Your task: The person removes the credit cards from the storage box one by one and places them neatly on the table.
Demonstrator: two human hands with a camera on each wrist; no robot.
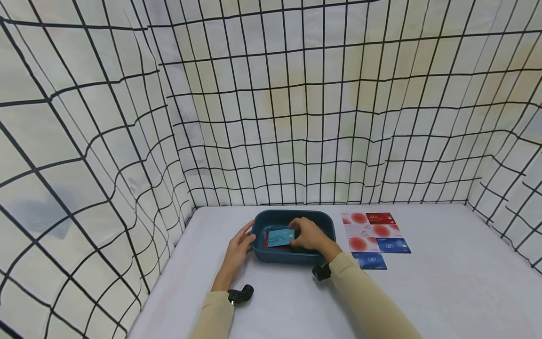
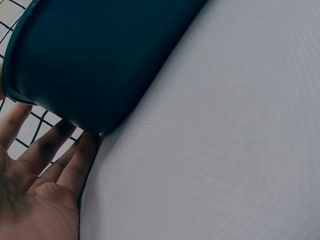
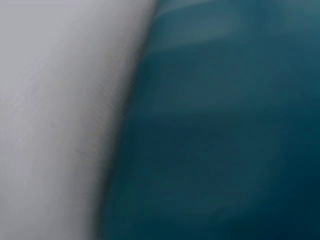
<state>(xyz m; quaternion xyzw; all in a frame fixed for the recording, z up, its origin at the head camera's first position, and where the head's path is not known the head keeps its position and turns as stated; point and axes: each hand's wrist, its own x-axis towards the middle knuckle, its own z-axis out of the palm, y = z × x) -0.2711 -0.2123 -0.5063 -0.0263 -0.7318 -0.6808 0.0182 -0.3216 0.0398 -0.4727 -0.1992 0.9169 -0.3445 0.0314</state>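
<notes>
Head view: bin (image 1: 292,256) oblong, round-cornered, smooth dark teal, standing on white bench (image 1: 292,306). Right grip (image 1: 310,234) inside bin, pinching pale-blue card (image 1: 278,238) by right edge; card thin, rectangular, large-lettered, over red card (image 1: 290,246) (mostly covered). More cards (image 1: 358,230) lie in patchwork right of bin.

Left wrist view: left grip (image 2: 47,182) unclenched, fingers extended against bin's curved end.

Right wrist view: blurred; glossy bin wall beside fine-textured bench.
</notes>
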